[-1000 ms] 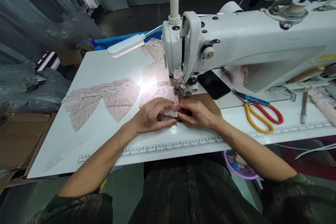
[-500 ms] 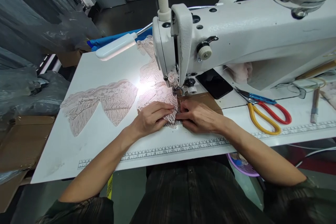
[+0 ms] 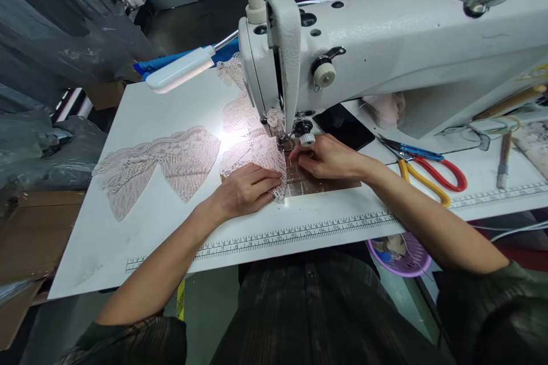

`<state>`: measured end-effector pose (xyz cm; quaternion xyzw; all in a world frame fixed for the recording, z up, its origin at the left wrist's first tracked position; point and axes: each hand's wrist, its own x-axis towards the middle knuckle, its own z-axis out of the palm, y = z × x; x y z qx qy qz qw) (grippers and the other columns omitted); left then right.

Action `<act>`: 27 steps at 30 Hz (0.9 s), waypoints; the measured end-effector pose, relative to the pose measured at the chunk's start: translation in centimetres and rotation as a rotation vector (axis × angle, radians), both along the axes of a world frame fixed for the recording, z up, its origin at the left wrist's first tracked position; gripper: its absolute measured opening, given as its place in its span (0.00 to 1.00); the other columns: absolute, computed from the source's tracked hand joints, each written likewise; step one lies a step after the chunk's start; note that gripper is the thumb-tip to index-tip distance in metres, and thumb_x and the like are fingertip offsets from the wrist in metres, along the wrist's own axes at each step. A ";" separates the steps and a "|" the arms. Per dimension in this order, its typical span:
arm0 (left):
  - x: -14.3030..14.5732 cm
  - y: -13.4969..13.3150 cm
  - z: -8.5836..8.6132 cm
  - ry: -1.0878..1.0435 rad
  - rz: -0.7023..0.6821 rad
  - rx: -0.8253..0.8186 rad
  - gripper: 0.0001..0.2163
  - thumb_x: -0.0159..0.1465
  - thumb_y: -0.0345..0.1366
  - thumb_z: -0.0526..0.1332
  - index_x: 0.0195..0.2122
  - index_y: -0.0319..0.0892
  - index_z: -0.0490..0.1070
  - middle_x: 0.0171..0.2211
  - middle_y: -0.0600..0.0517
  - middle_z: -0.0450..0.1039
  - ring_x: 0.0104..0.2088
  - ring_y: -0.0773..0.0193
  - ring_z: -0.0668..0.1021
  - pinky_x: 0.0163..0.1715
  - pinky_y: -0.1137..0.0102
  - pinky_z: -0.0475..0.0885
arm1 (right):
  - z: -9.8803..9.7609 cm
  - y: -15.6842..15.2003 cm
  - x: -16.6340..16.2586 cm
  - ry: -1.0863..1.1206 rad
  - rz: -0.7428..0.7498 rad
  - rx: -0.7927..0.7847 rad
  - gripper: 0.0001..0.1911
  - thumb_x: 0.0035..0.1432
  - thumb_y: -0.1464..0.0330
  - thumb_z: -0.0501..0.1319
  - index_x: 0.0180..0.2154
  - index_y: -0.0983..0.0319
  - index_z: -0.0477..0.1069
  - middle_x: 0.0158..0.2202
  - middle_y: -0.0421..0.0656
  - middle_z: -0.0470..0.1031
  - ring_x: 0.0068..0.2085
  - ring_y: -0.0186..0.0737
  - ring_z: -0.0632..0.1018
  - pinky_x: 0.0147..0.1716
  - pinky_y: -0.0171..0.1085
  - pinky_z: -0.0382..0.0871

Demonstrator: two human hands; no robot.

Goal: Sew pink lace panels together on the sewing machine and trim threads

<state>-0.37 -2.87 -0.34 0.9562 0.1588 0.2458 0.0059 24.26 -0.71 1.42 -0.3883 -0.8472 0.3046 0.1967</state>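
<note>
My flattened left hand (image 3: 245,191) presses lace fabric (image 3: 259,153), likely soft, best held by its edge; I can't tell whether my right hand (image 3: 329,158) grips.

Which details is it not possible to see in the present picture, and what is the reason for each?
All in the head view:
Lace beneath the left hand: covered by that hand.
Whether the right hand pinches anything: too small to tell.
Sewing machine: right end cut off by the picture's right edge.
Purple basket: partly hidden by the table.
</note>
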 end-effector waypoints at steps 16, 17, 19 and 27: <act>0.4 -0.5 -0.1 0.002 -0.022 0.204 0.03 0.65 0.28 0.61 0.35 0.36 0.75 0.37 0.47 0.81 0.35 0.62 0.81 0.41 0.61 0.79 | -3.5 -0.3 0.4 0.045 0.136 0.342 0.20 0.57 0.75 0.58 0.47 0.54 0.80 0.43 0.46 0.71 0.42 0.40 0.72 0.44 0.41 0.69; 0.4 -0.5 0.0 0.003 -0.022 0.194 0.04 0.65 0.29 0.61 0.35 0.36 0.75 0.37 0.46 0.81 0.35 0.62 0.81 0.39 0.62 0.80 | -3.5 -0.3 0.4 0.045 0.134 0.349 0.20 0.57 0.75 0.58 0.47 0.54 0.80 0.43 0.46 0.71 0.42 0.40 0.72 0.44 0.41 0.70; 0.5 -0.3 0.2 0.023 -0.022 0.138 0.06 0.66 0.29 0.60 0.36 0.36 0.76 0.36 0.47 0.81 0.35 0.61 0.81 0.35 0.65 0.79 | -3.5 -0.3 0.4 0.042 0.135 0.357 0.20 0.57 0.74 0.58 0.47 0.55 0.80 0.43 0.46 0.71 0.41 0.40 0.72 0.44 0.41 0.70; 0.5 1.5 1.2 0.057 -0.083 -0.189 0.08 0.64 0.30 0.59 0.34 0.41 0.78 0.33 0.51 0.79 0.32 0.66 0.80 0.31 0.71 0.77 | -3.3 -0.6 0.3 -0.035 0.102 0.395 0.18 0.59 0.72 0.58 0.48 0.55 0.79 0.43 0.47 0.71 0.39 0.40 0.73 0.40 0.40 0.72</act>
